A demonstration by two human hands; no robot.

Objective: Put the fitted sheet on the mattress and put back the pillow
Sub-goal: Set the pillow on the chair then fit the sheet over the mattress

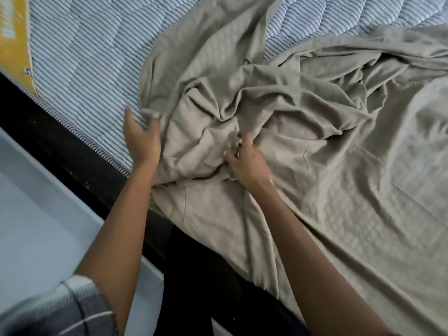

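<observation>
The sheet (278, 132) is a plain greyish beige, with faint tone-on-tone stripes on its far folds. Near and to the right, where it lies flat, a pale pattern of small squares shows through it. The mattress (84, 57) is white with thin dark blue-grey stripes. Its edge piping (97, 147) is striped in the same dark and white. At the far left sits a yellow label (14, 44) with blurred white lettering and a small purple letter. The bed frame (60, 146) is black. The floor (36, 226) is pale blue-grey. The sleeve (60, 309), near left, is checked grey and white with dark lines.
</observation>
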